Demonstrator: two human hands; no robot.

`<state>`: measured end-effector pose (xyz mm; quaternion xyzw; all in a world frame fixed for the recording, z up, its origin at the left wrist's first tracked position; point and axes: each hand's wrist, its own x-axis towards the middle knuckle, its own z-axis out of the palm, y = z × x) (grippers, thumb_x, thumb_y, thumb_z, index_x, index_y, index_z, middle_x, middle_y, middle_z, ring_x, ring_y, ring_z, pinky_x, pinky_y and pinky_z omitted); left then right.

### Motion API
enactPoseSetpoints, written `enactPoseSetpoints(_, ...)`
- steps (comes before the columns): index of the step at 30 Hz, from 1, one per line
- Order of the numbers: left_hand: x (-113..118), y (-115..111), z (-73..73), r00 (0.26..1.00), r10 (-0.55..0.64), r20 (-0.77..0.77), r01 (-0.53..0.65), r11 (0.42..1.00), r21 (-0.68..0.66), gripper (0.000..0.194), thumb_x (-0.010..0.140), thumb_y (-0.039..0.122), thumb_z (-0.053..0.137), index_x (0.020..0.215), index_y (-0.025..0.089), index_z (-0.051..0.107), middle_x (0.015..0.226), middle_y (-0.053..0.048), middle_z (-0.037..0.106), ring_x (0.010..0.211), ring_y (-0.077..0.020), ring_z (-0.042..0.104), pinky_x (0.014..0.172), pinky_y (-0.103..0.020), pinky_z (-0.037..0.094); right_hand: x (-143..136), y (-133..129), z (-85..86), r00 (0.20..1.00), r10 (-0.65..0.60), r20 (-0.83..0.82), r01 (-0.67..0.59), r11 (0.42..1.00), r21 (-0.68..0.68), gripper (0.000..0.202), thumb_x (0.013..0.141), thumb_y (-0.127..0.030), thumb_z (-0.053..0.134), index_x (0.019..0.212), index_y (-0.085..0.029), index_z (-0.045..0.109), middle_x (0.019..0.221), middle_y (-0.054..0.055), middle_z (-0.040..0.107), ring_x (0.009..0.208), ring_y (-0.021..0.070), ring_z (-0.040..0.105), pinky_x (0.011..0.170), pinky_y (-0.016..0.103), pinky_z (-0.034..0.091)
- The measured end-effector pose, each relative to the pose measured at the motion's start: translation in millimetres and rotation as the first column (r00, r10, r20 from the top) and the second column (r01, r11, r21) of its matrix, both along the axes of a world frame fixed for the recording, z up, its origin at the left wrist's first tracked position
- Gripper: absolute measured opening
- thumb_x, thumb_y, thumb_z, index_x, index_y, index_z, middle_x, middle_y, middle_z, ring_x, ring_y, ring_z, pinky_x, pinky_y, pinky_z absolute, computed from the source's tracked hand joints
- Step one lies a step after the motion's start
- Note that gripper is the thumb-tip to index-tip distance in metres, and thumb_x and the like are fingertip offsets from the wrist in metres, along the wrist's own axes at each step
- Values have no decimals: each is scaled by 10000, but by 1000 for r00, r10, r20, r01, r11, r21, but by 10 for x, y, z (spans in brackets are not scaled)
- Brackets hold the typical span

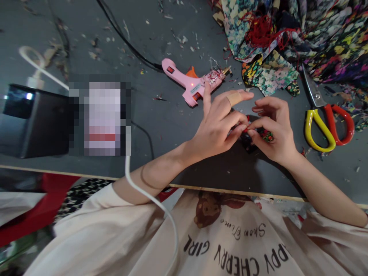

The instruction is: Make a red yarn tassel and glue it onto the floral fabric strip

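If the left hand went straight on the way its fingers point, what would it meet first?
Beyond the red piece already at its fingertips, most likely the right hand, just ahead. Depth is unclear from this one view.

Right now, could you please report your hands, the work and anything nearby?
Left hand, right hand: both pinching red piece. Piece mostly hidden between them. Glue gun close, partly behind left hand; contact unclear.

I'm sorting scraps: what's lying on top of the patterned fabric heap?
A tangle of loose red thread lies on the left part of the patterned fabric heap. Anything beneath the thread or inside the folds is covered.
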<state>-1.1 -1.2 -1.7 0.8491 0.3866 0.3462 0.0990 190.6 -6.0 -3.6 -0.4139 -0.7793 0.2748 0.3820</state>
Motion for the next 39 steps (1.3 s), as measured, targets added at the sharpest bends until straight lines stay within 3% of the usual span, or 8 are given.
enactPoseSetpoints(8, -27, 41, -20, 999, -38, 39, 41, 996, -82, 212, 963, 349, 425, 862, 259, 588, 1323, -74, 597, 1275, -262, 531, 1186, -605, 208, 16, -16, 10, 999, 26, -30, -22, 991, 130, 51, 848, -267, 616, 863, -269, 665, 1212, 67, 549, 1080, 235, 600, 894, 461, 562)
enactPoseSetpoints(13, -45, 46, -1, 998, -51, 37, 56, 987, -148, 279, 972, 403, 390, 861, 260, 602, 1358, -73, 570, 1290, -255, 514, 1169, -569, 270, 15, -30, 16, 999, -38, -31, 40, 994, 100, 49, 834, -314, 644, 855, -284, 676, 1189, 61, 560, 1034, 226, 604, 877, 455, 576)
enactPoseSetpoints(25, -55, 29, 15, 994, -52, 93, 60, 995, -84, 229, 969, 372, 428, 868, 266, 604, 1335, -45, 593, 1237, -220, 552, 1197, -540, 244, 24, -51, 16, 998, -51, -33, 56, 985, 164, 70, 856, -296, 623, 871, -294, 691, 1191, 51, 556, 1012, 225, 619, 872, 459, 582)
enactPoseSetpoints(33, -55, 21, 28, 996, -37, 85, 43, 996, -72, 282, 977, 391, 383, 857, 266, 606, 1311, -49, 608, 1228, -228, 556, 1191, -528, 253, 35, -68, 10, 998, -55, -30, 57, 994, 98, 68, 837, -314, 643, 891, -292, 679, 1216, 52, 558, 1050, 246, 601, 921, 491, 567)
enactPoseSetpoints(39, -44, 23, 9, 988, -61, 142, 70, 996, -57, 236, 973, 369, 422, 864, 255, 598, 1301, -42, 610, 1226, -219, 556, 1199, -526, 233, 31, -60, 6, 999, -4, -33, 11, 978, 208, 97, 854, -234, 612, 926, -278, 661, 1212, 48, 547, 1065, 233, 592, 893, 461, 577)
